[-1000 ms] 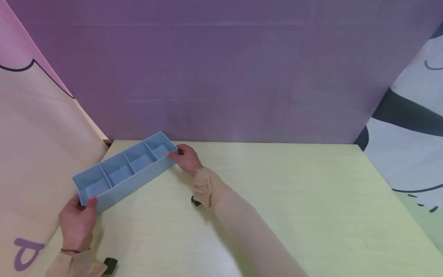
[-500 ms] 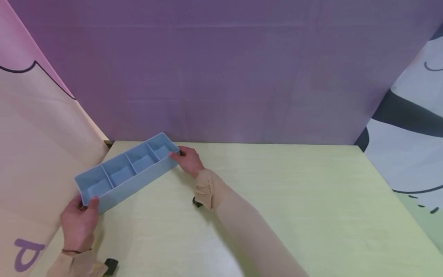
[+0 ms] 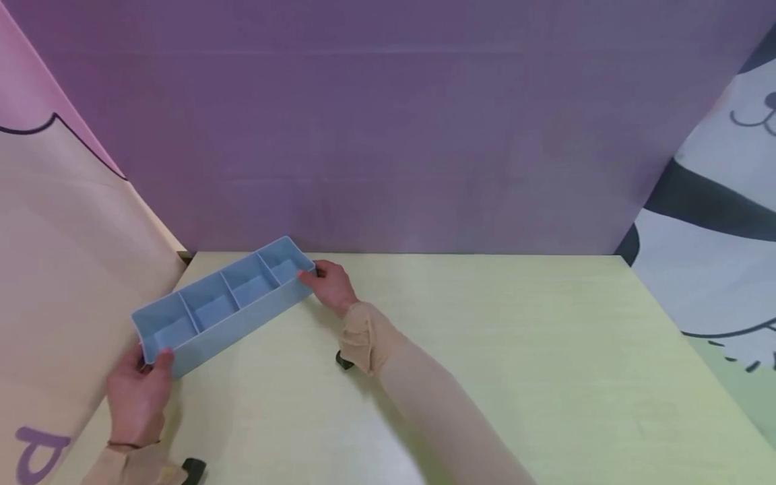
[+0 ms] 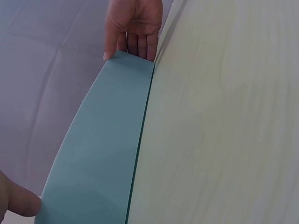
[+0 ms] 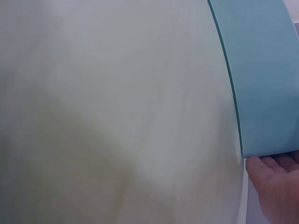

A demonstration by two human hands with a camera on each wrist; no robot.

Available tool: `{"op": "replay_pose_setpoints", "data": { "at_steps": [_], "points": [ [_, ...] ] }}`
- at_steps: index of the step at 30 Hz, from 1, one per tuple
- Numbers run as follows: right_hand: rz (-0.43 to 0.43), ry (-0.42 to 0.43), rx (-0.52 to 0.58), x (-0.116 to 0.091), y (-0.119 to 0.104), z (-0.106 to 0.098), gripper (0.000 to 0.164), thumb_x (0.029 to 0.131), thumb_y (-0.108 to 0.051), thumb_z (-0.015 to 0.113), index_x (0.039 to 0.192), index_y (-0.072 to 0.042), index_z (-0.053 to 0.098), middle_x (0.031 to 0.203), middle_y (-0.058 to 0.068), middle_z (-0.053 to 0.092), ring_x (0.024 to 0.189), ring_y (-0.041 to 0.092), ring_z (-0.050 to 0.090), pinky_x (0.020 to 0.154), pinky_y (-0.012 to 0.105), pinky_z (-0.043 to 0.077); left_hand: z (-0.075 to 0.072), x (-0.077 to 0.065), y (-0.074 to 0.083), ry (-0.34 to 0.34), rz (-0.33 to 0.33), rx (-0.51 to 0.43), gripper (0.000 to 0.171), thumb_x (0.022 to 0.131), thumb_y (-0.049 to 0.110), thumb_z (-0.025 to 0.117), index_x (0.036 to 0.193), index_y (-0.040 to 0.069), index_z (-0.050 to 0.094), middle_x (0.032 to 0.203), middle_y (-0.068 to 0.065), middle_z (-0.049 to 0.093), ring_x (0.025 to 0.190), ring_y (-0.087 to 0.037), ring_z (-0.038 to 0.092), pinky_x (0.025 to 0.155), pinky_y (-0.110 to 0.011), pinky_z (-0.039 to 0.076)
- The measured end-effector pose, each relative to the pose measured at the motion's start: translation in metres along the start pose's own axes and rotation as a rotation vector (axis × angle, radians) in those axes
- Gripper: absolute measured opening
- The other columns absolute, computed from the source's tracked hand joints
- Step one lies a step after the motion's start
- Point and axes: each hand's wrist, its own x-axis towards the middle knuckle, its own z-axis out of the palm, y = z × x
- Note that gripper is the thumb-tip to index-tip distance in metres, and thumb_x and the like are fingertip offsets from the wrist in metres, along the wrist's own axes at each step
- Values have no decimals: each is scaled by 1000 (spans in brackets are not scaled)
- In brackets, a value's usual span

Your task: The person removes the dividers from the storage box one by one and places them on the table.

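A long light-blue divided tray [image 3: 242, 325], split by thin walls into several compartments in one row, lies at a slant on the left side of the table. No items show in its compartments. My left hand [image 3: 138, 397] grips its near left end, thumb over the rim. At the far right end my right hand [image 3: 332, 286] holds the tray, with the thumb on the rim and the fingers around the end wall. In the left wrist view, the tray's long side [image 4: 98, 135] runs from the left thumb to the right hand [image 4: 135, 25].
The pale wooden table [image 3: 515, 350] meets a purple backdrop [image 3: 394, 135] at its far edge. A cream printed sheet [image 3: 73, 269] hangs close along the left, and a panda-patterned sheet [image 3: 715, 269] along the right. Small black pieces [image 3: 194, 470] show below both sleeves.
The tray and both hands keep almost the same place on the table, in the same hold. The whole head view has shifted slightly.
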Motion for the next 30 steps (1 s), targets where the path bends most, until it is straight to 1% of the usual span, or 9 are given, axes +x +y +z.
{"op": "replay_pose_setpoints", "data": {
  "at_steps": [2,7,13,16,18,21,23,24,30],
  "points": [
    [-7,8,-4,-1,0,0,42,82,-35,62,113,-6,59,106,7,64,86,6,53,74,24,47,0,1,0,4,-1,-7,56,90,34,48,137,9,30,136,-19,38,113,-24,39,95,-38,39],
    [-7,31,30,-2,2,-2,42,81,-34,63,111,-5,60,104,9,64,84,7,54,73,24,47,5,10,-10,10,19,7,56,90,35,50,136,9,32,134,-19,41,110,-24,42,91,-34,42],
    [10,50,81,-2,5,-4,42,80,-33,64,109,-3,60,102,10,65,81,8,54,71,25,48,12,15,-14,17,46,27,57,89,35,49,136,8,32,133,-19,42,109,-25,43,92,-43,40],
    [16,53,76,-1,4,-5,42,80,-33,64,109,-3,60,101,10,65,81,8,54,70,25,48,9,5,0,4,52,23,57,90,32,48,135,3,31,132,-24,41,110,-28,42,93,-45,40],
    [26,54,79,-1,4,-5,42,80,-32,65,109,-3,60,101,10,65,81,8,55,70,25,47,6,-5,16,-3,49,26,56,90,31,46,135,1,30,132,-26,40,111,-28,41,93,-40,40],
    [49,52,87,-1,4,-5,42,80,-33,65,110,-4,60,101,9,65,82,8,54,71,25,47,2,-15,32,-24,48,-4,56,91,28,44,134,-4,27,131,-32,36,112,-35,39,94,-47,38],
    [64,50,102,-2,3,-6,42,80,-33,65,109,-4,60,101,9,65,81,8,54,71,27,47,4,-11,29,-20,45,26,56,92,31,43,135,-1,28,132,-29,37,112,-33,39,94,-45,38],
    [69,49,109,-3,3,-6,42,80,-33,65,109,-4,60,100,8,65,81,9,54,71,27,48,5,-7,24,-21,42,17,56,91,31,44,135,0,27,133,-28,36,113,-33,39,95,-50,36],
    [68,45,159,-5,2,-9,42,78,-30,66,108,0,59,97,10,64,80,11,55,71,28,48,15,27,-17,-10,14,6,60,90,38,48,138,9,26,138,-18,34,116,-27,36,97,-48,35]
  ]
}}
